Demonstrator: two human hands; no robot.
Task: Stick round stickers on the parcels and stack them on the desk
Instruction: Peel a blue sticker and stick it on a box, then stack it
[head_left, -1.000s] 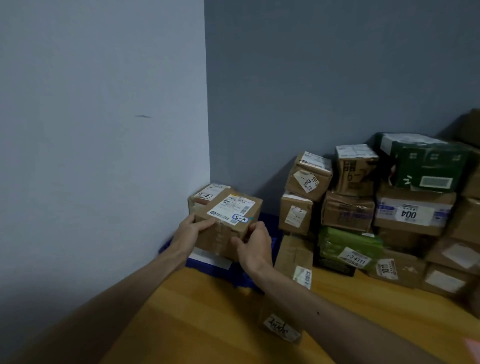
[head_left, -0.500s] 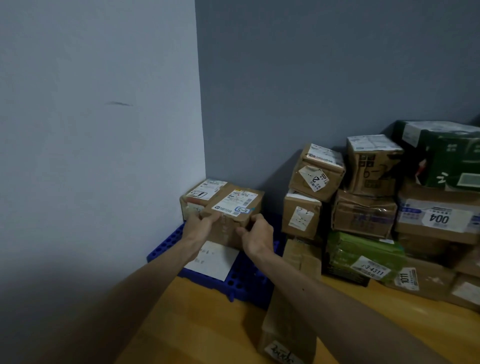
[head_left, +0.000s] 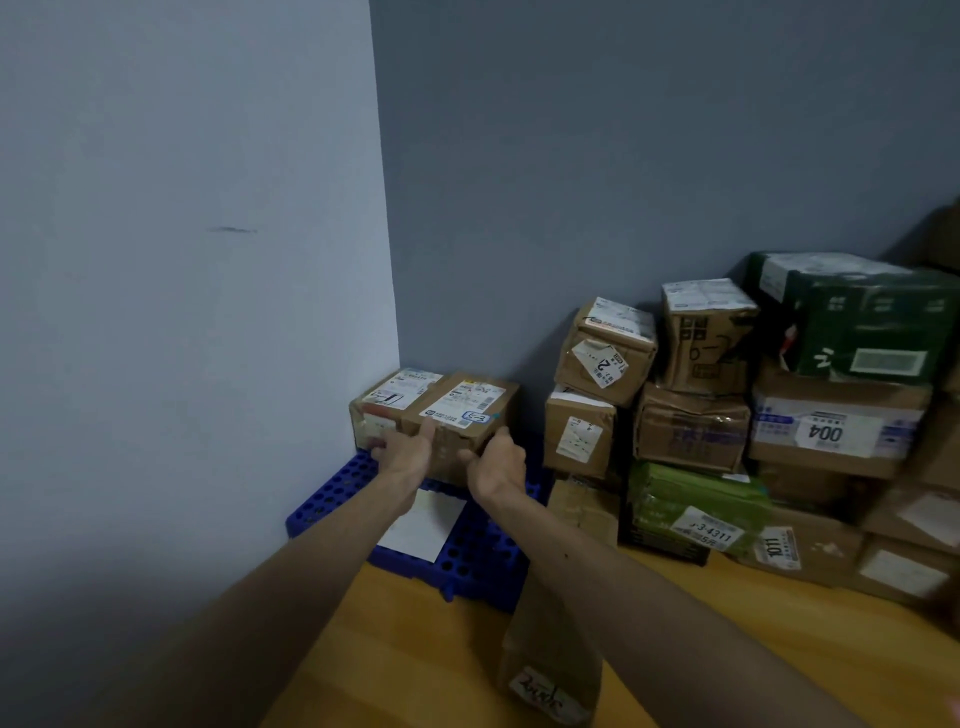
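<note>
Both hands are holding one cardboard parcel (head_left: 467, 410) in the wall corner, over the blue perforated tray (head_left: 337, 493). Left hand (head_left: 402, 452) is gripping its near-left corner, thumb up on the top edge. Right hand (head_left: 498, 467) is curling its fingers round the right edge. Parcel is sitting tight beside a second labelled parcel (head_left: 387, 400). Can't tell if its base is touching the tray. Parcel pile (head_left: 691, 426) is standing to the right.

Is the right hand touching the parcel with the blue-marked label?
Touching. The head view shows the right hand curled round the right front edge of the parcel.
</note>
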